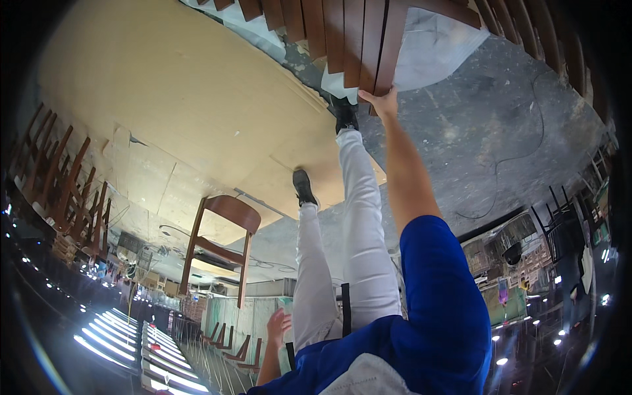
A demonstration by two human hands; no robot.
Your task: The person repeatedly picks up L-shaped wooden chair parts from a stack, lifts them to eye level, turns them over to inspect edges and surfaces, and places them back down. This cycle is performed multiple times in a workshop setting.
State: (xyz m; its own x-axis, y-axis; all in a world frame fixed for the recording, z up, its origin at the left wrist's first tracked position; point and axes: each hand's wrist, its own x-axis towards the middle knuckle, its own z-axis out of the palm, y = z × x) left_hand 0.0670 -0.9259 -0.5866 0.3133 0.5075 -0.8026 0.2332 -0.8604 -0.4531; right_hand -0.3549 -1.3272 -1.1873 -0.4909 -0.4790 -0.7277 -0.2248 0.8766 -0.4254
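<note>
My right hand (383, 104) reaches far forward and is closed around the near end of a brown wooden piece (372, 62), long and flat like a chair leg. That piece stands at the right end of a tight row of similar brown wooden pieces (316, 29). The thumb lies on the near side of the end; the other fingers are mostly hidden behind it. My left hand (278, 325) hangs low beside my left thigh, holding nothing, its fingers loosely bent and apart. Left of my legs stands a brown wooden chair frame (227, 209) without a visible seat.
Cardboard sheets (158, 72) cover the floor on the left; bare grey concrete (461, 145) lies on the right, with a thin cable (498, 172). White sheeting (434, 46) lies beneath the row. More chair frames (59, 174) stand at the far left. Curved brown pieces (526, 29) line the upper right.
</note>
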